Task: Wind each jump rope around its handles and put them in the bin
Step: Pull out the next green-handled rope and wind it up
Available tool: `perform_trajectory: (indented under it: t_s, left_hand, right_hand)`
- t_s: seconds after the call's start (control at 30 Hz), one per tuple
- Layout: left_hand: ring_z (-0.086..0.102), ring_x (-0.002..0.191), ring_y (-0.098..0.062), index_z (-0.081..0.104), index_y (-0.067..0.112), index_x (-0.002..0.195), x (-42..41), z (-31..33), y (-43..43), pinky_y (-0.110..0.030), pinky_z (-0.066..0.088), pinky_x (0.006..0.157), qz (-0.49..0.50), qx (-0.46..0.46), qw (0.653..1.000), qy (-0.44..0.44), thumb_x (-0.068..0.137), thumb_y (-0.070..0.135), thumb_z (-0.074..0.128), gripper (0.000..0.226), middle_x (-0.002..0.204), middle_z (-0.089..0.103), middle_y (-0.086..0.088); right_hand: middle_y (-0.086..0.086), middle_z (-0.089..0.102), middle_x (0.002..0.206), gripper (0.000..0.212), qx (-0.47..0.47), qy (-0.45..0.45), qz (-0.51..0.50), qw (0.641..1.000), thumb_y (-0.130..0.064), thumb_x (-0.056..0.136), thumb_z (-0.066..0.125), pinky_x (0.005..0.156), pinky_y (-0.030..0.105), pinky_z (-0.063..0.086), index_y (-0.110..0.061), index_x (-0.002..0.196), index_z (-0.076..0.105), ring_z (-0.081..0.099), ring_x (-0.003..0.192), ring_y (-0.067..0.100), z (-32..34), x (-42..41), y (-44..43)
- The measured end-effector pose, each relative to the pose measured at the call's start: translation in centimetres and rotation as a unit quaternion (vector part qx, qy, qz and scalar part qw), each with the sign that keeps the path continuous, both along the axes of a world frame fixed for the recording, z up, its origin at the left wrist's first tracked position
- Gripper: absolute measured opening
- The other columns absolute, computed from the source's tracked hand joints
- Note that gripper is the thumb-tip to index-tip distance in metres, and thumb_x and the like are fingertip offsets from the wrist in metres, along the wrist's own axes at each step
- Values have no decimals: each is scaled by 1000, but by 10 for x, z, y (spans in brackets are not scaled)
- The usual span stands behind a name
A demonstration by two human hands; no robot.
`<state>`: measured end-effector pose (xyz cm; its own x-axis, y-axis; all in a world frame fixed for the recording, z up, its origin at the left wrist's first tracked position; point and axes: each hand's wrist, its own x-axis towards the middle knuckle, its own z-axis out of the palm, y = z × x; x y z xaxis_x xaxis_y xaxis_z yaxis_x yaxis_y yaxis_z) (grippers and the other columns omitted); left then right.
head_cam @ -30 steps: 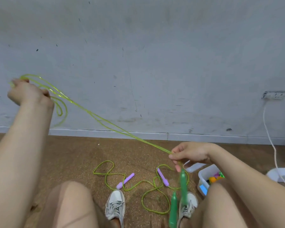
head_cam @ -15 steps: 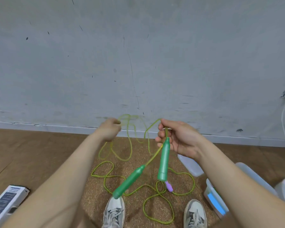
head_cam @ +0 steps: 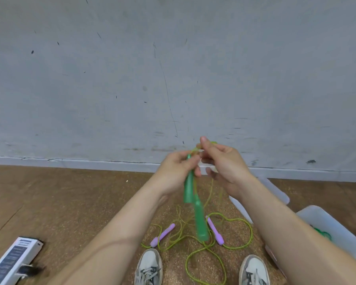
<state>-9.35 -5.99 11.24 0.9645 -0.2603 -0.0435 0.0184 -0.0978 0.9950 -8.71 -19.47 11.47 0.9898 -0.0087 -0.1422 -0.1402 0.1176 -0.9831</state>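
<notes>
Since 0.5 s ago the two hands come together, and the green handle [head_cam: 188, 183] is now in L hand [head_cam: 176, 173], not in R hand [head_cam: 226, 167]. L hand grips it w/ fingers curled round, tip up, in front of the wall [head_cam: 173, 79]. R hand is just beside, touching L fingertips, and pinches the cord [head_cam: 195, 150] near the handle's top; this part is blurred. 2nd handle [head_cam: 200, 222] hangs lower, just under the first, also blurred, and is not spread to the side anymore. Thin cord strands hang from the hands toward the floor [head_cam: 70, 202]. Purple rope [head_cam: 215, 231] lies loose on the floor, between hands and shoes [head_cam: 149, 268]. Bin [head_cam: 325, 220] stands at R, behind my R arm, w/ sth green inside. Box [head_cam: 14, 258] lies at bottom L.
</notes>
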Motion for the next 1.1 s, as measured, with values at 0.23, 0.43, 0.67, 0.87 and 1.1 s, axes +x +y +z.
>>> perform_trajectory:
  t_s: [0.23, 0.43, 0.67, 0.87, 1.1]
  left_hand:
    - [49, 51, -14, 57, 6, 95, 18, 20, 20, -19, 43, 46, 138, -348, 922, 99, 101, 13, 42, 17, 56, 46, -2]
    - [50, 48, -12, 55, 6, 96, 25, 19, 26, -20, 45, 47, 169, -427, 881, 116, 99, 13, 45, 13, 57, 48, -2]
    - [67, 72, -17, 66, 16, 84, 31, 13, 46, -29, 51, 69, 270, -56, 958, -76, 100, 30, 43, 31, 72, 69, -2]
    - [42, 62, -13, 73, 15, 78, 28, 11, 51, -28, 31, 56, 241, -61, 968, 25, 97, 28, 46, 36, 74, 50, 1]
    - [42, 45, -7, 69, 3, 83, 14, 11, 18, -15, 40, 42, 114, -135, 983, 48, 91, 12, 61, 14, 67, 54, -7]
  right_hand:
    - [3, 71, 112, 43, -83, 79, 383, 917, -50, 84, 63, 95, 41, 39, -30, 122, 59, 64, 112, 19, -19, -23, -7]
    - [-7, 50, 79, 35, -97, 21, 309, 946, -22, 89, 69, 58, 19, 35, -19, 122, 60, 46, 60, -2, -32, -28, 23]
    - [10, 69, 93, 17, 60, 63, 345, 935, -25, 92, 58, 67, 28, 58, -14, 105, 61, 69, 83, 22, -15, -32, 21]
    - [13, 71, 88, 20, 127, 71, 115, 983, -24, 98, 51, 62, 29, 57, -7, 101, 60, 69, 75, 22, -2, -20, 1]
    - [19, 72, 97, 27, 57, 69, 214, 973, -17, 101, 45, 65, 35, 60, -6, 118, 62, 71, 73, 26, -2, -29, 15]
